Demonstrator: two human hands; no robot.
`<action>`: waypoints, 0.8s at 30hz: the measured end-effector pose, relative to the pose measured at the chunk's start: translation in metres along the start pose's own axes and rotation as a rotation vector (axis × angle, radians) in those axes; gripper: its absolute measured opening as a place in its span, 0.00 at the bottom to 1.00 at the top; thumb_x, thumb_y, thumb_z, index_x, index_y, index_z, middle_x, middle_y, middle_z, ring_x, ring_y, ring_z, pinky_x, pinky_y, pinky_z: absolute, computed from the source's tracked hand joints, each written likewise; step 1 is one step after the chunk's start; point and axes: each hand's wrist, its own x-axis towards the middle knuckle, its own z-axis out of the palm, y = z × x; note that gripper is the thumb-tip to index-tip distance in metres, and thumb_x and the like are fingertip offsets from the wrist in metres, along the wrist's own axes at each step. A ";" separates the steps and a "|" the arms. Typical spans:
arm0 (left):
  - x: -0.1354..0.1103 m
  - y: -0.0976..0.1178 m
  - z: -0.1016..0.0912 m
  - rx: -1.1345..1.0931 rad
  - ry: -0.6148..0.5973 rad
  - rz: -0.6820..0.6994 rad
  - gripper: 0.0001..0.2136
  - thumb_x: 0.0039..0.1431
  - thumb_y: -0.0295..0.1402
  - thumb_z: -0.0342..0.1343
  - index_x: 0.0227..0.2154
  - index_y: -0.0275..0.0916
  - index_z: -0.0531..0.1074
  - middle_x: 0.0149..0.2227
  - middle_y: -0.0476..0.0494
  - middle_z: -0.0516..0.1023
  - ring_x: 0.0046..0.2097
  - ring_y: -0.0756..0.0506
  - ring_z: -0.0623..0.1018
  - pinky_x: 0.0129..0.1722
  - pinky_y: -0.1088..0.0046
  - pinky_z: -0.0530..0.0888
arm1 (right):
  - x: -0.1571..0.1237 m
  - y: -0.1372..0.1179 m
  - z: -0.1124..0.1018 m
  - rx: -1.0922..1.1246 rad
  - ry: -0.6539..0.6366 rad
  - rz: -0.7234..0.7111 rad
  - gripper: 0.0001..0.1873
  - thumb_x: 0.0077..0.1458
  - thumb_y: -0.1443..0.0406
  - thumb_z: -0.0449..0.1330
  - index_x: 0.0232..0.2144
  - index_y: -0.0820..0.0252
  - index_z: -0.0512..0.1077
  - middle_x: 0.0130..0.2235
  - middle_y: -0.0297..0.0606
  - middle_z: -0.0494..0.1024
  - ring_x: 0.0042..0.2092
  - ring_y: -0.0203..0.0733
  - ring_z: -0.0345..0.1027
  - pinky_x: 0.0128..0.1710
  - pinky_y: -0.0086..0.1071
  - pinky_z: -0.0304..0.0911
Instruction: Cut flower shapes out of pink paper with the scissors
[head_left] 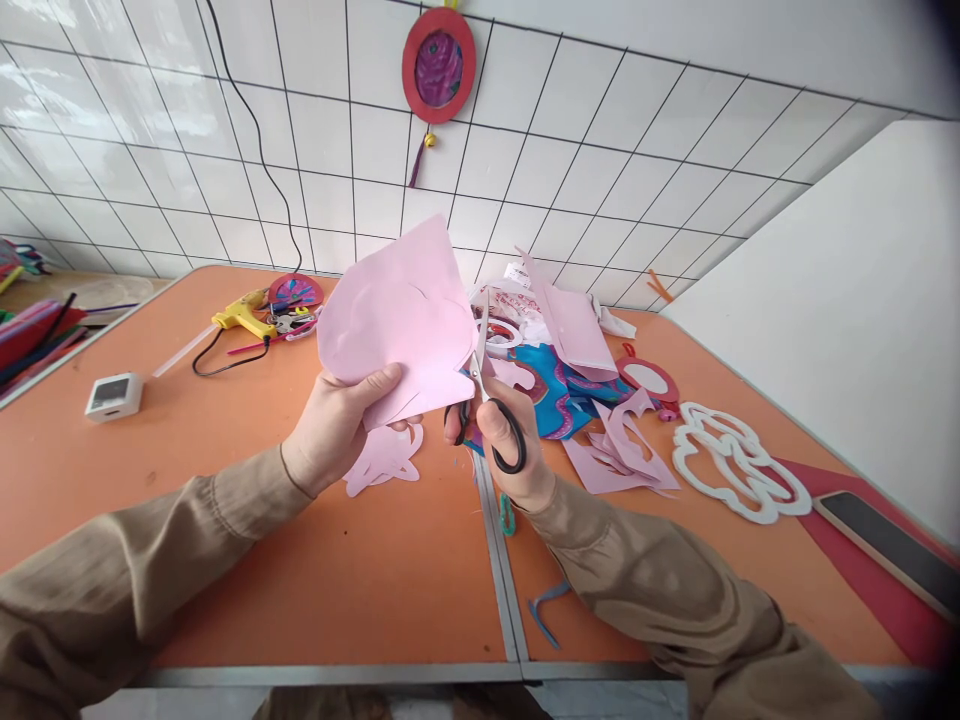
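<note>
My left hand (337,415) grips a pink sheet (401,310) by its lower edge, thumb on top, and holds it up above the table. Fine curved lines show on the sheet, and its right edge is cut unevenly. In my right hand (521,445) is a pair of scissors (480,365) with black handles, fingers through the loops. Their blades point upward, slightly apart, at the sheet's right edge. Beneath my left hand lie pink cut-out pieces (384,460) on the orange table.
Pink scraps (622,445), blue patterned fabric (553,390) and a folded pink sheet (574,320) lie to the right. White cloud-shaped cut-outs (739,465) sit near a phone-like dark slab (892,545). At left are a yellow glue gun (244,315) and a small white box (114,396).
</note>
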 end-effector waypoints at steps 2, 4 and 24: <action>-0.001 0.001 0.000 0.002 -0.030 -0.015 0.08 0.51 0.31 0.68 0.26 0.31 0.78 0.20 0.45 0.75 0.20 0.50 0.73 0.18 0.76 0.71 | 0.000 0.001 -0.001 0.004 0.002 -0.010 0.21 0.61 0.47 0.57 0.30 0.59 0.71 0.23 0.34 0.71 0.26 0.39 0.65 0.28 0.35 0.61; -0.002 0.001 0.001 -0.001 -0.049 -0.024 0.08 0.53 0.31 0.67 0.25 0.31 0.78 0.19 0.45 0.75 0.19 0.50 0.73 0.19 0.76 0.72 | 0.001 0.001 -0.001 -0.004 0.007 -0.020 0.22 0.61 0.47 0.57 0.30 0.59 0.71 0.23 0.34 0.71 0.26 0.38 0.64 0.27 0.35 0.60; -0.003 0.001 -0.001 0.005 -0.067 -0.045 0.09 0.55 0.31 0.65 0.23 0.31 0.77 0.17 0.44 0.75 0.18 0.51 0.72 0.21 0.77 0.71 | 0.002 -0.002 0.000 -0.044 0.060 0.003 0.24 0.56 0.44 0.59 0.27 0.58 0.67 0.20 0.32 0.69 0.23 0.36 0.64 0.22 0.32 0.61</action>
